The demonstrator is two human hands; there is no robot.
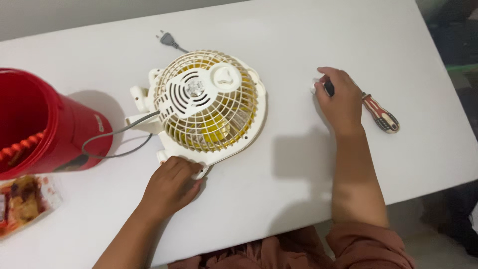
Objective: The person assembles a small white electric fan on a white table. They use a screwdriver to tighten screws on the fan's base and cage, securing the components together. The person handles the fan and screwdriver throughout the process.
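Bare table [294, 164] between fan [209, 102] and screwdriver [381, 113].

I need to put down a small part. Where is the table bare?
Bare: between the cream round plastic fan and the right hand; also along the far edge. Crowded: the left side, by the red plastic bucket and grey cord.

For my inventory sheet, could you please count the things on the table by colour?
White or cream: 2, the fan and a small white piece by the right hand
Red: 2, the bucket and the screwdriver
Clear: 1, the packet
Total: 5

Home, prob.: plain white table [298, 30], snack packet [22, 201]
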